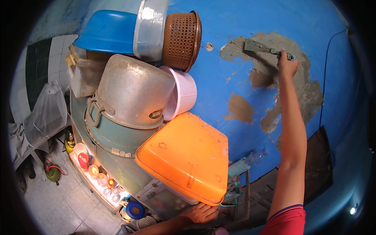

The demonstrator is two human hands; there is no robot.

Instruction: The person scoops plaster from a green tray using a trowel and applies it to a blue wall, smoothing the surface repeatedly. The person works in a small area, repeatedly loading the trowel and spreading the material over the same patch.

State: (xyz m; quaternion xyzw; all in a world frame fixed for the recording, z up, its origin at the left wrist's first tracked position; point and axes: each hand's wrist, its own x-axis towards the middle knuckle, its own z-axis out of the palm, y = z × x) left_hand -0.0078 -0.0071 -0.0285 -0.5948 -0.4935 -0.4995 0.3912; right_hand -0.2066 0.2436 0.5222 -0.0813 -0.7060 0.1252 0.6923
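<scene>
My right hand (288, 66) is stretched up to the blue wall (219, 86), closed round the handle of a scraper (256, 46). The scraper's broad blade is crusted and lies against or very near a rough patch of grey-brown wet plaster (309, 86); contact is hard to tell. Smaller plaster smears (239, 107) mark the wall below and left of the hand. My left hand (200, 213), its fingers curled, is at the lower edge of an orange plastic tub (188, 152), touching or just beneath its rim. What those fingers grip is hidden.
Left of the wall patch, a dented metal pot (133, 90), a pink basket (184, 94), a brown woven basket (181, 41) and a blue basin (107, 31) are piled up. A plastic bottle (254, 156) lies below the plaster. Lit jars (102, 179) stand lower left, above the tiled floor (74, 199).
</scene>
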